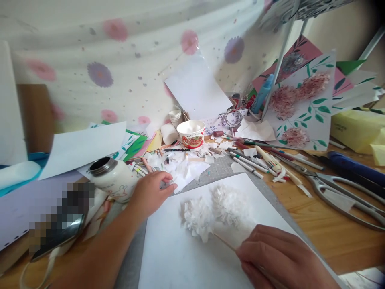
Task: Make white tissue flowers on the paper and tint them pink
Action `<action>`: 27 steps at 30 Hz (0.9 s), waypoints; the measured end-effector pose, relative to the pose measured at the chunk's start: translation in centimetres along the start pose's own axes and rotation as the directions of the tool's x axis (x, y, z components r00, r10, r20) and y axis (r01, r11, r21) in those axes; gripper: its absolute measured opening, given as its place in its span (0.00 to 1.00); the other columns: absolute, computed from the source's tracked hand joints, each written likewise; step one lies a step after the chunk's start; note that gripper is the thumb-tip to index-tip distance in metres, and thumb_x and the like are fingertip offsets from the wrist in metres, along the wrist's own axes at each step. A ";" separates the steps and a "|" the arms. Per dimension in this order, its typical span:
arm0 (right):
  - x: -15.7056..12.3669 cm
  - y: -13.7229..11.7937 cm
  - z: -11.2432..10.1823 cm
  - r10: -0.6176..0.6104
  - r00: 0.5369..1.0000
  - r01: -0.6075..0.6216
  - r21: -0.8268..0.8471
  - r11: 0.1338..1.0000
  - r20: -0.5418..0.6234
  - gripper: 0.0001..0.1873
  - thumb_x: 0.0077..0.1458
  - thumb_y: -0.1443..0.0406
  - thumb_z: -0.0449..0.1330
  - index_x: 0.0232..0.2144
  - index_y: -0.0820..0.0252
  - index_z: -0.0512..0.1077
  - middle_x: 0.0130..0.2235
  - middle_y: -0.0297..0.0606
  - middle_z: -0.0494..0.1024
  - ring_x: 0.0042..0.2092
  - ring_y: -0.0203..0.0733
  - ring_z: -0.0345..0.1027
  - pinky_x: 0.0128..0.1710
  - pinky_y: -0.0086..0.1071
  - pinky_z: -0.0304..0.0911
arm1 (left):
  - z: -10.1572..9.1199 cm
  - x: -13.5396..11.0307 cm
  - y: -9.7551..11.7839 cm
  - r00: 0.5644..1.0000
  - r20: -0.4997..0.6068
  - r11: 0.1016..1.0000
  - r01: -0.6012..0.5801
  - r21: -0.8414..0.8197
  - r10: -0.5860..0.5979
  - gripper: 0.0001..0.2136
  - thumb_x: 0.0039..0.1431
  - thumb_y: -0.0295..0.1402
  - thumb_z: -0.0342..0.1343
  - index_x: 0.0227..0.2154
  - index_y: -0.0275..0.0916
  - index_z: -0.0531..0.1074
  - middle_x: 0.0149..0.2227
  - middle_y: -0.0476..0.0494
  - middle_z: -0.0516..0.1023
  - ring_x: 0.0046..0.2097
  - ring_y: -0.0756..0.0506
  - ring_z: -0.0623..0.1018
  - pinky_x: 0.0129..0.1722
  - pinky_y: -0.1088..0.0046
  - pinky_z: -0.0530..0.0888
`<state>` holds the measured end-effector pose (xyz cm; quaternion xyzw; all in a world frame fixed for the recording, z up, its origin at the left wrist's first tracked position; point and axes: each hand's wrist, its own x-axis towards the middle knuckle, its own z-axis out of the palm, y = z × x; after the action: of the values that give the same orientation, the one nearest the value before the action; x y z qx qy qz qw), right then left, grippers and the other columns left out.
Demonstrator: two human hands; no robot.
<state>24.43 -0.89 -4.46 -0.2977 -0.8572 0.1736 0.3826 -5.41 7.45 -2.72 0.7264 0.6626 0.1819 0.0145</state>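
My right hand (270, 257) is closed around a thin wooden stick (224, 242). The stick's tip is at the lower edge of a ruffled white paper flower (197, 216). A second, larger ruffled flower (230, 204) sits beside it, both on a white sheet of paper (168, 249). Over the sheet's upper left corner, my left hand (155, 190) has its thumb and forefinger apart, and nothing shows between them. Thin white paper pieces (188, 172) lie just beyond its fingertips. A pale open-topped bottle (116, 180) leans close to my left wrist.
A paper bowl (191, 134) stands at the back among scraps and several pens (246, 164). Large scissors (339, 188) lie at right, below a finished flower picture (303, 104). A phone (60, 237) is at left. A grey mat (129, 249) lies under the sheet.
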 end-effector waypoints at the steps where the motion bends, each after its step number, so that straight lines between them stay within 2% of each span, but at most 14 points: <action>1: 0.0 0.0 0.0 0.000 1.000 0.000 -0.002 1.000 -0.002 0.12 0.56 0.75 0.51 0.33 0.55 0.70 0.25 0.34 0.74 0.27 0.38 0.64 0.24 0.29 0.58 | 0.1 0.0 0.2 1.000 0.000 1.000 -0.003 0.000 0.003 0.09 0.55 0.41 0.56 0.32 0.42 0.74 0.33 0.47 0.78 0.38 0.42 0.76 0.36 0.69 0.70; 8: 0.6 -0.6 -0.5 -0.009 1.000 0.009 -0.023 1.000 -0.014 0.12 0.55 0.75 0.53 0.36 0.55 0.72 0.27 0.33 0.75 0.28 0.38 0.68 0.27 0.31 0.62 | 0.4 0.3 1.2 0.991 -0.088 0.994 -0.105 -0.029 0.102 0.06 0.54 0.30 0.52 0.24 0.41 0.72 0.31 0.48 0.75 0.37 0.45 0.74 0.39 0.69 0.68; 14: 0.7 -1.5 -1.2 0.034 0.999 -0.034 -0.027 0.999 0.023 0.12 0.56 0.76 0.53 0.37 0.58 0.73 0.28 0.35 0.75 0.30 0.39 0.69 0.30 0.32 0.64 | -0.4 -0.6 2.3 0.979 -0.142 0.982 -0.161 -0.103 0.146 0.07 0.57 0.33 0.49 0.26 0.41 0.70 0.32 0.48 0.73 0.38 0.46 0.73 0.41 0.71 0.69; 20: 1.0 -1.7 -1.5 0.052 0.994 -0.044 -0.074 0.996 0.098 0.11 0.57 0.76 0.53 0.34 0.59 0.73 0.27 0.35 0.74 0.29 0.38 0.68 0.29 0.31 0.64 | 0.0 -0.5 2.1 0.998 -0.065 0.999 -0.030 -0.035 0.027 0.04 0.55 0.35 0.53 0.29 0.42 0.69 0.31 0.48 0.77 0.37 0.42 0.75 0.38 0.65 0.67; 24: 0.8 -1.6 -1.4 0.034 0.996 -0.029 -0.065 0.997 0.080 0.11 0.56 0.75 0.53 0.34 0.58 0.72 0.26 0.35 0.74 0.28 0.38 0.68 0.28 0.32 0.64 | 0.6 -0.1 1.4 0.999 0.005 0.999 0.033 -0.042 -0.032 0.03 0.53 0.35 0.55 0.29 0.43 0.69 0.29 0.51 0.78 0.34 0.44 0.77 0.35 0.68 0.69; 27: 0.6 -1.6 -1.3 0.029 0.999 -0.027 -0.064 0.998 0.033 0.11 0.57 0.75 0.53 0.35 0.58 0.73 0.27 0.36 0.76 0.29 0.39 0.70 0.29 0.32 0.66 | 0.4 0.0 1.3 0.999 0.014 0.997 0.039 -0.063 -0.038 0.02 0.52 0.33 0.54 0.29 0.43 0.69 0.28 0.52 0.78 0.31 0.46 0.77 0.33 0.71 0.70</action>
<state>24.50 -1.60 -2.44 -0.3189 -0.8643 0.1568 0.3558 -4.01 7.36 -2.77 0.7139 0.6702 0.1979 0.0450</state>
